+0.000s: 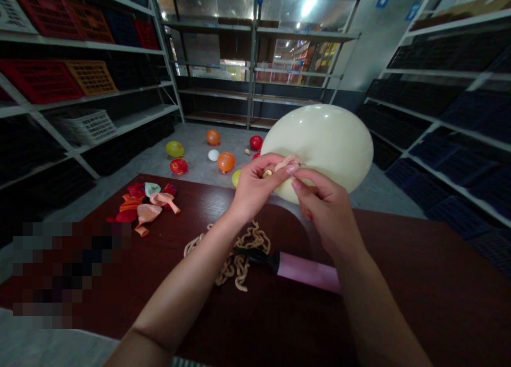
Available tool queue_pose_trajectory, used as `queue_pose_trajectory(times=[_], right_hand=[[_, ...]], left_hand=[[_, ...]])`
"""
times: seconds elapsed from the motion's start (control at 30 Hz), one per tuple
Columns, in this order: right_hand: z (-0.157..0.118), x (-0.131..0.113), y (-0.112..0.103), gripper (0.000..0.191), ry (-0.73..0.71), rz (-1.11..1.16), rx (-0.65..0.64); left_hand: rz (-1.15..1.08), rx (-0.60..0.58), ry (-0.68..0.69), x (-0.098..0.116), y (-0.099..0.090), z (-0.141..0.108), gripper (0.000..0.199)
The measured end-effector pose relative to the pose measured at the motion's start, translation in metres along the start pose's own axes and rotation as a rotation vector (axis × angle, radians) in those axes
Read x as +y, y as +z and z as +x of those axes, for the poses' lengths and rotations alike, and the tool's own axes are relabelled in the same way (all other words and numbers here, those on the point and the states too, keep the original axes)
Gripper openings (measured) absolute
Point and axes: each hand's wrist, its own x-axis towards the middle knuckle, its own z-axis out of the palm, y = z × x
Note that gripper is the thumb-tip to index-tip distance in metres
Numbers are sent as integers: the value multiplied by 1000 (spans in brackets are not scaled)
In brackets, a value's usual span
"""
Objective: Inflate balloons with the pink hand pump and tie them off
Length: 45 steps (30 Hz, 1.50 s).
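Observation:
A large, pale cream inflated balloon (327, 138) is just beyond my hands. My left hand (255, 186) is closed around the balloon's neck end, thumb and fingers pressed together. Close beside it, my right hand (329, 202) pinches at the same neck, fingertips nearly touching my left thumb. The exact grip on the neck is partly hidden by fingers. Below my hands, a hand pump (307, 271) with a pink barrel and black nozzle lies on the table, partly behind my right forearm. Around its nozzle is a tangle of beige, cord-like strips (241, 276).
Several deflated balloons (149, 211) lie on the left of the dark brown table (399, 260). Inflated balloons, including an orange one (225, 162), rest on the floor beyond. Shelves with crates (93, 75) line both sides, and a metal rack (250, 53) stands behind.

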Motion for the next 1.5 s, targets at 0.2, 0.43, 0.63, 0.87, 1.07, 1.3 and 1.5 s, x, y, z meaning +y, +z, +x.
queue_pose_trajectory(times=[0.2,0.43,0.63,0.87,1.07,1.3,1.5], right_hand=[[-2,-1,3,31,11,-54,-52],[-7,3,17,23,-107,-180,169],[-6,6,15,23,-122,-152,239],[0,1,10,20,-118,47,344],[4,1,8,23,-176,53,410],[4,5,10,21,-228,7,436],[1,8,11,24,-225,-94,398]], left_hand=[[-65,67,8,-1,1,-1,32],[-29,132,-27,-3,6,-1,42],[-188,156,-178,-1,11,0,50],[-38,-148,-39,-2,6,0,25],[165,-234,214,3,10,-4,13],[187,-214,138,12,15,-6,9],[234,-11,217,-5,9,-3,11]])
